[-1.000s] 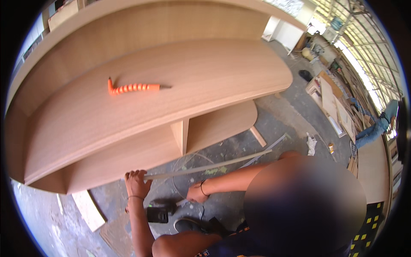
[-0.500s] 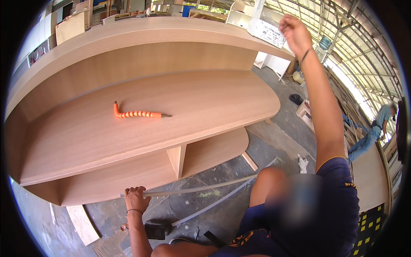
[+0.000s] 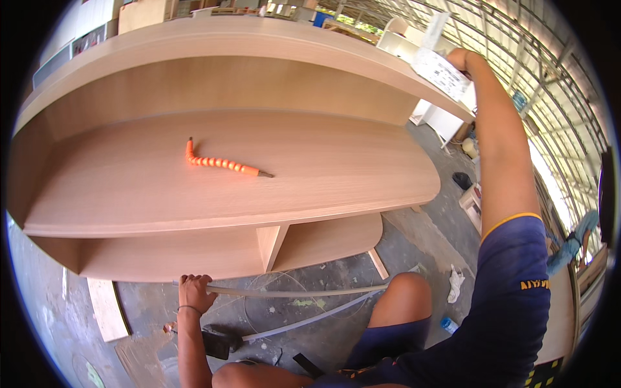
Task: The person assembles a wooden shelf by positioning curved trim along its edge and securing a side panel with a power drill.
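Beige and narrow, the strip (image 3: 291,294) before the wooden shelving unit (image 3: 310,142), gripped near one end by the left hand (image 3: 196,294), looks light and flexible, best held at both ends, while the right hand (image 3: 460,59) meets the white carton (image 3: 442,72), fingers too hidden to tell.

The strip (image 3: 291,294) in my left hand (image 3: 196,295) is long, thin, pale grey and slightly bowed, running in front of the cabinet (image 3: 226,43). The white box (image 3: 441,74) at my right hand (image 3: 460,59) sits atop the cabinet's right end, one flap (image 3: 434,30) up.
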Demonstrator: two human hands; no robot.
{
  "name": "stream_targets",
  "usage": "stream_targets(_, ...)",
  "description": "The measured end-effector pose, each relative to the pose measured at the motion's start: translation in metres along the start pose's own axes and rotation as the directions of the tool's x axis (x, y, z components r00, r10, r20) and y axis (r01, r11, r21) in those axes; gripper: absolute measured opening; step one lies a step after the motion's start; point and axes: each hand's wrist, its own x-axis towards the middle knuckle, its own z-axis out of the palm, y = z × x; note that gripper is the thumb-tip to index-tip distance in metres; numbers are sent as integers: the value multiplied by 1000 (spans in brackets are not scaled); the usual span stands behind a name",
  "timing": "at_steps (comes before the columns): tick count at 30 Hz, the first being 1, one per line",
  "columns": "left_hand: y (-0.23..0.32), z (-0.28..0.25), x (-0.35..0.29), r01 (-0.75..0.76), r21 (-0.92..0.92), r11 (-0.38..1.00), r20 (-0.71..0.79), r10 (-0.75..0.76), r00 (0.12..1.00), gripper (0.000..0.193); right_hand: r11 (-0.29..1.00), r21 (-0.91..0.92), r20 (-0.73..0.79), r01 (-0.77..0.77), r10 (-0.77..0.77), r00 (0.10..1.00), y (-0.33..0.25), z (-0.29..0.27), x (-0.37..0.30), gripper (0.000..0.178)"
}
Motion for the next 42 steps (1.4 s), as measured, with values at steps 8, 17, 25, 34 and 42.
stream_targets(8, 3, 9, 13, -73, 25, 997, 47, 72, 996, 30, 922, 385, 366, -47, -106, 925, 33, -6, 33, 29)
stream_targets(17, -9, 14, 4, -65, 8, 998, 14, 65, 998, 27, 822, 568, 390, -52, -213, 896, 76, 20, 97, 36)
stream_targets(25, -8, 12, 3, -37, 14, 999, 5, 37, 999, 27, 784, 617, 401, -63, -245, 883, 46, 20, 55, 36)
stream_targets(34, -9, 18, 4, -57, 21, 998, 38, 56, 998, 26, 839, 543, 373, 42, -286, 883, 83, 22, 115, 36)
stream_targets(42, -12, 13, 3, -54, 57, 997, 44, 52, 998, 25, 695, 718, 250, 19, -284, 926, 89, 37, 94, 36)
